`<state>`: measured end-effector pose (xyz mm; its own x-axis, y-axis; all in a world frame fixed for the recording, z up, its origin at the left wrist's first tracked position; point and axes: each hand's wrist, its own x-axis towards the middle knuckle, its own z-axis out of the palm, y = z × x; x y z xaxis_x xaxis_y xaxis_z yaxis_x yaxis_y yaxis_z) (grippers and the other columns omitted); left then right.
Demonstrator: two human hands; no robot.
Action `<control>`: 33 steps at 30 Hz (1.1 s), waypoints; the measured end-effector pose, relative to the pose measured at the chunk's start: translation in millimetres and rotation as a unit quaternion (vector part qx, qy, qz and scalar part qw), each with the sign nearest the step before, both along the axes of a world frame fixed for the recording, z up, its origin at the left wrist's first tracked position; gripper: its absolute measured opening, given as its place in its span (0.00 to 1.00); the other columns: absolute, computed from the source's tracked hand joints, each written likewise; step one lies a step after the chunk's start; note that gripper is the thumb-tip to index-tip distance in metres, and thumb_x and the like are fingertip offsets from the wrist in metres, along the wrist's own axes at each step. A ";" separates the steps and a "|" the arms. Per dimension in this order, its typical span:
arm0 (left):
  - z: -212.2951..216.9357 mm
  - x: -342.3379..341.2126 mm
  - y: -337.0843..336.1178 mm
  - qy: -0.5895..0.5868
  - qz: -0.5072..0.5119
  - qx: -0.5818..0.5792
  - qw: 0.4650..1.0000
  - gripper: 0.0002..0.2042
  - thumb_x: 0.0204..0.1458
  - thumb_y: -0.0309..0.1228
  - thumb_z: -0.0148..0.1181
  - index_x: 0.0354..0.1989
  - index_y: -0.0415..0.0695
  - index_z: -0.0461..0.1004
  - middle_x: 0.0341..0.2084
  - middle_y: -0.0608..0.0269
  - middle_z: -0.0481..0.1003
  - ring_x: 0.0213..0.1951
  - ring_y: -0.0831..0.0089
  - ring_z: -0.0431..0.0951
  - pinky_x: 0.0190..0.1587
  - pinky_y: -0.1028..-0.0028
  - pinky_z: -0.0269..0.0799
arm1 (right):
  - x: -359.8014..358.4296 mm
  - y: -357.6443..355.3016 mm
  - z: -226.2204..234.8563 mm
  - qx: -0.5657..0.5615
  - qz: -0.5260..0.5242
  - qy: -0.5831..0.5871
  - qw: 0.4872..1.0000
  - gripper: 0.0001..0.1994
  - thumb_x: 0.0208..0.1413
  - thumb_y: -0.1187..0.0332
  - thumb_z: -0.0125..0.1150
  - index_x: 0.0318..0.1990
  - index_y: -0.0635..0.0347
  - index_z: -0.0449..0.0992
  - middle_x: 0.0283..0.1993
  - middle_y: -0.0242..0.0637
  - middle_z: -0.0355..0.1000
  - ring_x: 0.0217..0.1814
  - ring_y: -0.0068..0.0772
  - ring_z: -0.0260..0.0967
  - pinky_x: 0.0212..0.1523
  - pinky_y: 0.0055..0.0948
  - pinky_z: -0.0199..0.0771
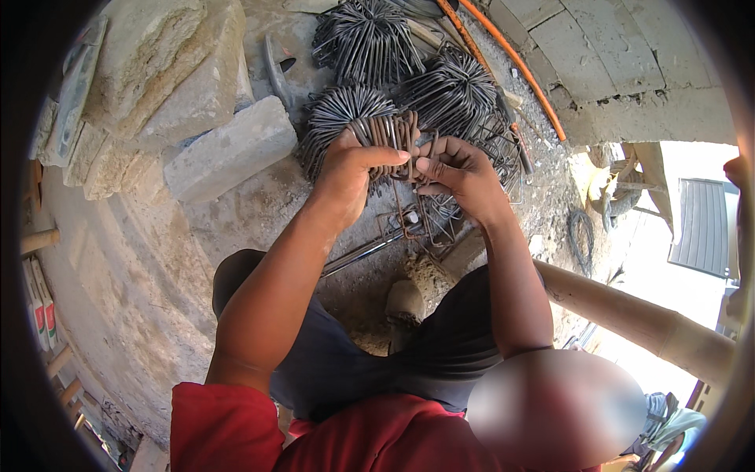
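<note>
My left hand [348, 167] is closed round a row of bent steel stirrups [384, 135], brownish and packed side by side, with the thumb laid along them. Against the right end of that row, my right hand [465, 179] has its thumb and fingers curled on a stirrup [423, 201]; part of it is hidden by the fingers. Just beyond my left hand lies a fanned bundle of dark stirrups [336, 110]. Two more bundles rest farther off, one at the back [363, 39] and one to the right [450, 88].
Broken concrete slabs [157, 71] and a rectangular block [230, 149] lie at the left. Orange pipes [515, 67] run along the far right near a block wall [605, 55]. Loose stirrups [503, 157] lie beside my right hand. A thick round pole [629, 311] extends at the right.
</note>
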<state>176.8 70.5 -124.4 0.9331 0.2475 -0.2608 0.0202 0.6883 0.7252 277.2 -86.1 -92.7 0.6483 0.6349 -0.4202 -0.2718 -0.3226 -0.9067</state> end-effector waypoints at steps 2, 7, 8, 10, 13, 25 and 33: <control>0.6 0.6 -0.1 0.001 0.012 -0.005 1.000 0.15 0.43 0.20 0.60 0.43 0.37 0.77 0.36 0.61 0.79 0.41 0.73 0.77 0.50 0.72 0.67 | -7.0 1.8 -3.0 -0.005 -0.007 -0.023 1.000 0.14 0.52 0.63 0.71 0.36 0.64 0.78 0.31 0.34 0.76 0.32 0.22 0.73 0.34 0.24 0.74; 1.1 2.0 -4.1 0.004 0.022 0.003 1.000 0.13 0.41 0.20 0.60 0.39 0.38 0.78 0.31 0.62 0.79 0.34 0.75 0.77 0.43 0.76 0.70 | -11.3 1.0 -8.2 -0.093 0.015 -0.152 0.984 0.13 0.47 0.64 0.74 0.31 0.64 0.78 0.24 0.30 0.73 0.25 0.20 0.66 0.28 0.24 0.66; 1.0 1.8 -3.9 0.013 0.012 0.010 1.000 0.13 0.42 0.20 0.60 0.39 0.38 0.77 0.32 0.62 0.79 0.36 0.75 0.77 0.46 0.75 0.69 | -10.4 -0.3 -8.1 -0.105 0.019 -0.175 0.979 0.13 0.47 0.64 0.74 0.30 0.64 0.78 0.22 0.30 0.72 0.24 0.19 0.65 0.27 0.25 0.65; 0.4 0.9 -2.6 0.030 -0.008 0.024 0.999 0.12 0.43 0.21 0.60 0.40 0.38 0.77 0.35 0.62 0.79 0.39 0.74 0.76 0.50 0.72 0.67 | -8.8 -1.8 -7.5 -0.118 0.022 -0.205 0.971 0.13 0.47 0.64 0.74 0.28 0.64 0.78 0.22 0.30 0.72 0.23 0.20 0.64 0.26 0.25 0.64; -0.6 1.4 -1.4 0.031 -0.017 0.014 0.999 0.12 0.43 0.21 0.61 0.39 0.38 0.77 0.34 0.63 0.79 0.39 0.75 0.76 0.49 0.72 0.67 | -8.1 -3.9 -5.2 -0.143 0.024 -0.232 0.962 0.13 0.47 0.62 0.73 0.27 0.64 0.79 0.21 0.31 0.72 0.23 0.20 0.64 0.26 0.25 0.64; 1.9 1.6 -6.6 0.041 -0.016 0.017 0.999 0.16 0.42 0.20 0.63 0.43 0.39 0.76 0.36 0.63 0.79 0.40 0.74 0.77 0.50 0.72 0.67 | -5.7 -1.0 -0.3 -0.056 -0.017 -0.037 0.998 0.14 0.56 0.60 0.67 0.29 0.64 0.79 0.24 0.30 0.74 0.25 0.17 0.66 0.27 0.18 0.65; 2.0 0.1 -9.8 0.057 -0.039 0.060 0.996 0.20 0.40 0.18 0.64 0.46 0.40 0.74 0.35 0.65 0.77 0.37 0.74 0.77 0.45 0.73 0.70 | 1.5 -4.1 3.8 -0.033 -0.089 -0.001 0.995 0.15 0.55 0.60 0.68 0.28 0.65 0.78 0.24 0.30 0.73 0.25 0.18 0.68 0.28 0.17 0.69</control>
